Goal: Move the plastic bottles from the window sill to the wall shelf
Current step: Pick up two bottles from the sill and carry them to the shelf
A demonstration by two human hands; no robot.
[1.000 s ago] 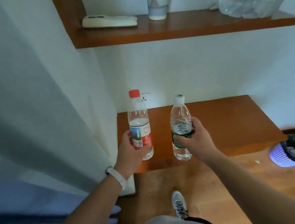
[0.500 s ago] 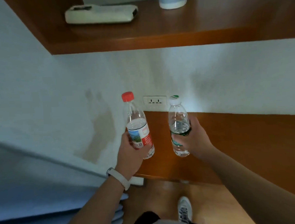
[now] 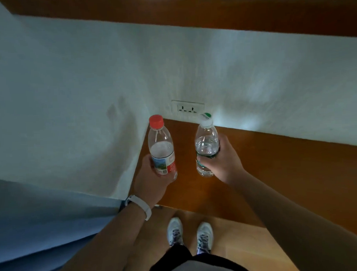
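Two wooden ledges on a white wall, above a wood floor.

The lower shelf (image 3: pixel 277 172) is a broad orange-brown wooden surface running along the wall from the corner at left out to the right edge of view; its visible top carries nothing directly, though part of it is hidden behind the arms. The upper wall shelf (image 3: pixel 209 13) crosses the top of the view, seen from below, so its top is hidden. On the lighter wood floor (image 3: pixel 250 245) stand two pale sneakers (image 3: pixel 190 233), side by side.
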